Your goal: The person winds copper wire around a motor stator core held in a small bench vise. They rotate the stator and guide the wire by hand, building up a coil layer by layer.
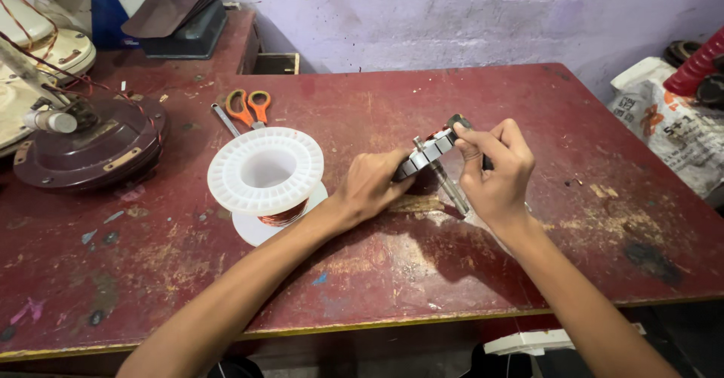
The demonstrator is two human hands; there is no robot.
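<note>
Both hands, left hand (369, 186) and right hand (494, 167), closed around a metal stator (428, 152) above the counter (528, 257), white spool (265, 171) left

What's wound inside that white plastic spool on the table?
Between the flanges of the white spool, copper-coloured wire shows at the lower front. The top flange covers the rest of the winding. Its open centre looks hollow.

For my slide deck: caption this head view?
Both hands hold a slotted metal motor core beside a white wire spool.
</note>
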